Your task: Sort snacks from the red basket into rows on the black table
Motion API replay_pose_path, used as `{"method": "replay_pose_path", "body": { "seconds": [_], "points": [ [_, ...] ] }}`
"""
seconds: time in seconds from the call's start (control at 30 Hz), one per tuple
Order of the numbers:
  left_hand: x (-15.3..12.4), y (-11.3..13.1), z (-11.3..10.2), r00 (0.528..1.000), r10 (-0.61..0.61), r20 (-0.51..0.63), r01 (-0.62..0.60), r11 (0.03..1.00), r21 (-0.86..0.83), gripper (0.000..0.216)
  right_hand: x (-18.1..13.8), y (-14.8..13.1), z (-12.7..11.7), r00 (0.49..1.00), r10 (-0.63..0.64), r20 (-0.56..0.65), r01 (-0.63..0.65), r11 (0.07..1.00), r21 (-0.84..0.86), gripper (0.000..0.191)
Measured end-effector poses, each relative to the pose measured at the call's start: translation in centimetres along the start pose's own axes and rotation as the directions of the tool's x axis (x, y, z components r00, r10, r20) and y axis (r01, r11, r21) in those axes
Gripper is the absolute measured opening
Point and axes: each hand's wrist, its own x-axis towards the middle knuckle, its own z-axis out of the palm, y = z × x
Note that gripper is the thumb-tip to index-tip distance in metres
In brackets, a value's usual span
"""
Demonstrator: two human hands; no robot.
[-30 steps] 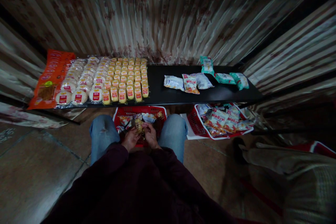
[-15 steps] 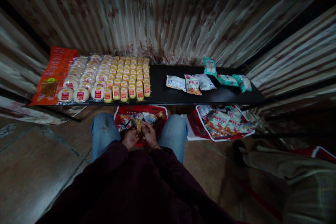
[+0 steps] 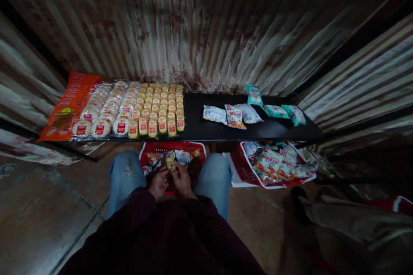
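held pack (image 3: 170, 163), and yellow bars (image 3: 152, 128) at left, are wrapped in shiny plastic. baskets (image 3: 242, 167) near are made of plastic. far curtain (image 3: 193, 30) is seen as sheeny cloth, shelf (image 3: 195, 124) as smooth semi-gloss, jeans (image 3: 125, 180) as matt denim.

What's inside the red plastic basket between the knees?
The basket holds shiny printed packets. The left hand, right hand and their small yellowish item hide whatever lies beneath them.

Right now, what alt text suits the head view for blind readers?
The left hand and right hand hold a small yellowish packet over a red basket. Beyond, a black shelf carries rows of wrapped snacks; a second basket stands to the right.
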Motion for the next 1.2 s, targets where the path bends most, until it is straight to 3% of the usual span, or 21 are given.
{"method": "replay_pose_path", "body": {
  "seconds": [0.2,0.4,0.57,0.73,1.03,1.2],
  "points": [
    [-0.1,-0.3,0.3,1.000,0.012,0.011,-0.013,1.000,0.021,0.043,0.0,0.6,0.1,0.989,0.146,0.008,-0.145,0.973,0.178,0.033],
    [0.4,-0.9,-0.1,0.995,0.042,0.089,-0.051,0.993,0.108,0.050,0.5,1.6,-0.2,0.984,0.159,-0.078,-0.146,0.978,0.152,0.027],
    [0.4,-1.0,-0.2,0.992,0.086,0.091,-0.098,0.985,0.144,0.048,0.9,2.7,0.3,0.964,0.246,-0.098,-0.221,0.952,0.211,0.028],
    [-0.1,-1.1,0.3,0.986,0.132,0.097,-0.153,0.955,0.253,0.041,0.9,2.8,0.3,0.971,0.214,-0.107,-0.183,0.953,0.243,0.026],
    [-0.7,-1.2,1.4,0.958,0.272,0.087,-0.285,0.926,0.246,0.029,0.7,1.5,-0.1,0.971,0.231,0.056,-0.236,0.915,0.327,0.044],
    [-0.5,-1.2,1.6,0.919,0.387,0.074,-0.392,0.882,0.263,0.029,0.6,1.5,0.0,0.978,0.207,-0.011,-0.192,0.926,0.326,0.046]
  ]
}}
